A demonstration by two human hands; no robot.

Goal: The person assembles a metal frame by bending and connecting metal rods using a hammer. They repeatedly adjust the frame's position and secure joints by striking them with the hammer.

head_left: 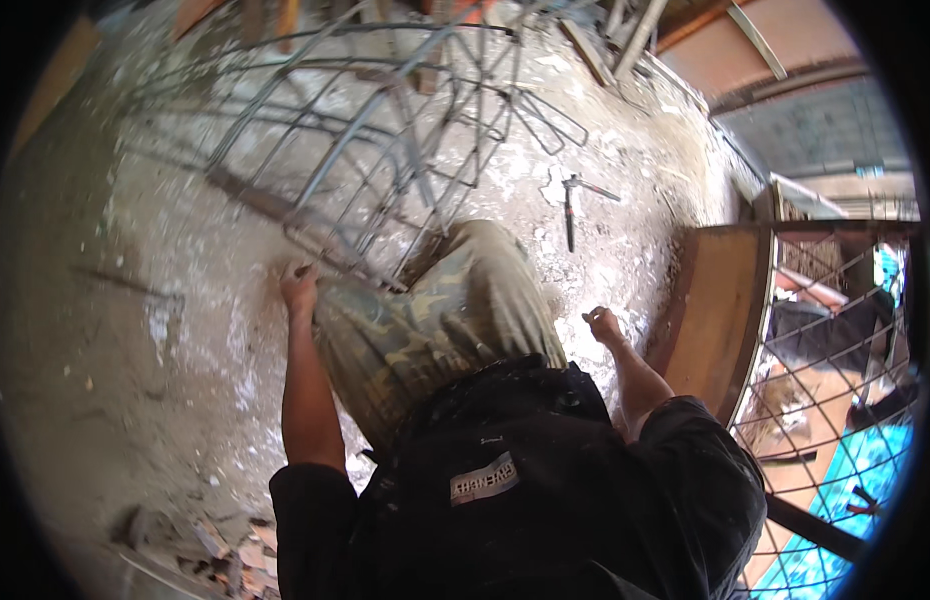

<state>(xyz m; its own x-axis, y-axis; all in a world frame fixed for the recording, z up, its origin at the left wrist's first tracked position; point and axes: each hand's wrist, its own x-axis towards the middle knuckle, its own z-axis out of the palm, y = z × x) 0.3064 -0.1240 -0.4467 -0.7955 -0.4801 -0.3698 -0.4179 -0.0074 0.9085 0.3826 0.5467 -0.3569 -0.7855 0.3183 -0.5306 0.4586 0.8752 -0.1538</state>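
My left hand [299, 289] is beside my left knee, close to the near edge of a rebar cage [337, 150]. Its fingers are curled in, and whether anything lies in them is too small to tell. Out to the right of my other leg, my right hand [602, 324] hangs over the floor with fingertips drawn together; what they pinch, if anything, cannot be made out. The cage is made of bent grey steel bars and rests in front of me, partly hidden by my camouflage trousers [435, 310]. Beyond my right hand, a pair of long-handled pincers [571, 208] lies spread on the floor.
A wooden board [720, 310] and a metal mesh grille [825, 380] run along the right. Wooden pieces [587, 52] stand at the far side. A thin rod [125, 283] lies on the dusty concrete floor [135, 380] at left; rubble [247, 555] is near lower left.
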